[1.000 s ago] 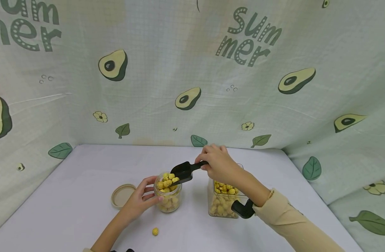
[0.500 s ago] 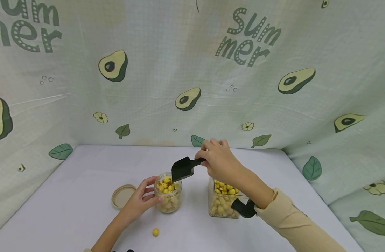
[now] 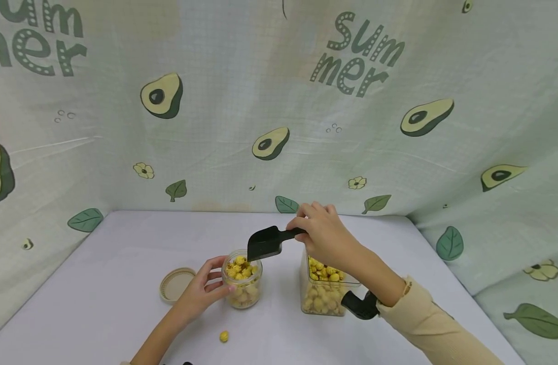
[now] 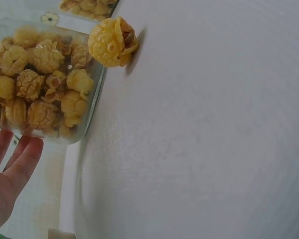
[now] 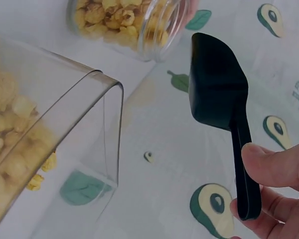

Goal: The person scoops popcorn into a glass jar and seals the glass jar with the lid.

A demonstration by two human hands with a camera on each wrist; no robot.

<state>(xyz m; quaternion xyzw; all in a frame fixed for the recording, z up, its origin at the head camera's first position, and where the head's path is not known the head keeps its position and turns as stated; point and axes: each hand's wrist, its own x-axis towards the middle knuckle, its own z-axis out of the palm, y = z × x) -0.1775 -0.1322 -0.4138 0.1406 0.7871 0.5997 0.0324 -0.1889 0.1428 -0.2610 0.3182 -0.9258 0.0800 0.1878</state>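
A clear glass jar (image 3: 243, 290) full of yellow popcorn (image 4: 35, 84) stands upright on the table. My left hand (image 3: 210, 284) holds it from the left, fingers behind and thumb in front. Above the jar's right rim is a black scoop (image 3: 264, 244), tipped so that its inside is hidden in the head view. Its handle is pinched between the thumb and fingers of my right hand (image 3: 322, 230). A clear square container (image 3: 323, 299) of popcorn sits below my right forearm, which covers part of it. The right wrist view shows the scoop (image 5: 217, 82) beside the jar's mouth.
On the table, left of the jar, lies a round beige-rimmed lid (image 3: 175, 285). One loose popcorn piece (image 3: 223, 336) rests in front of the jar. A printed cloth (image 3: 215, 101) hangs behind the table (image 3: 137, 243) and along its sides.
Popcorn has slid off the scoop into the jar and settled lower. The scoop has risen slightly and rolled over, and my right hand has shifted up and a little right. My left hand stays put.
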